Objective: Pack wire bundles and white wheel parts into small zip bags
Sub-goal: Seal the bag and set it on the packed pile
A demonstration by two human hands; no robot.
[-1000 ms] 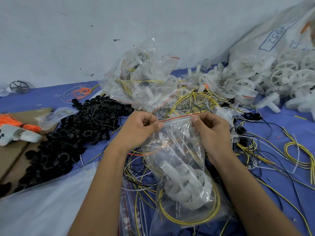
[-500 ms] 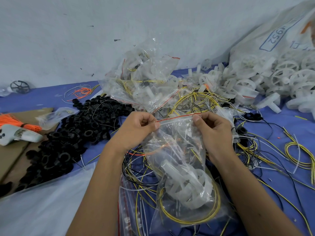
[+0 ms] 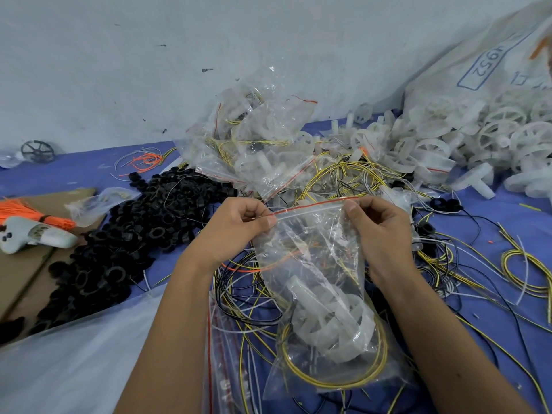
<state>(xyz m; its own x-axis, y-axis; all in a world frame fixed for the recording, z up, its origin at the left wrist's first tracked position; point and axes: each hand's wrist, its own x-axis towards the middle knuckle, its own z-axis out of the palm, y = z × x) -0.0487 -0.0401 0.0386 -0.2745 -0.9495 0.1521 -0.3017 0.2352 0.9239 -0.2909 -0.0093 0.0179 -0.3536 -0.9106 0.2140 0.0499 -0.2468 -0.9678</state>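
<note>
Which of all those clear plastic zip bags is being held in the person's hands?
The clear zip bag with white wheel parts and a yellow wire coil, pinched at its red strip by left hand and right hand; the others lie piled behind.

Surface: table (image 3: 89,177) under a blue cover, set against a pale wall.
Landmark: heap of black rings (image 3: 125,237), left of centre.
Left of heap: brown cardboard (image 3: 27,264) carrying an orange wire bundle (image 3: 33,213) and a pale tool (image 3: 35,236).
Behind heap: loose orange and white wires (image 3: 143,161); further left, a dark spoked wheel (image 3: 38,151).
Right of heap: filled zip bags (image 3: 254,147), then tangled yellow, black and white wires (image 3: 466,261).
Far right of heap: white wheel parts (image 3: 466,138) spilling from a large sack (image 3: 478,70).
In front of heap: clear plastic sheet (image 3: 74,354).
</note>
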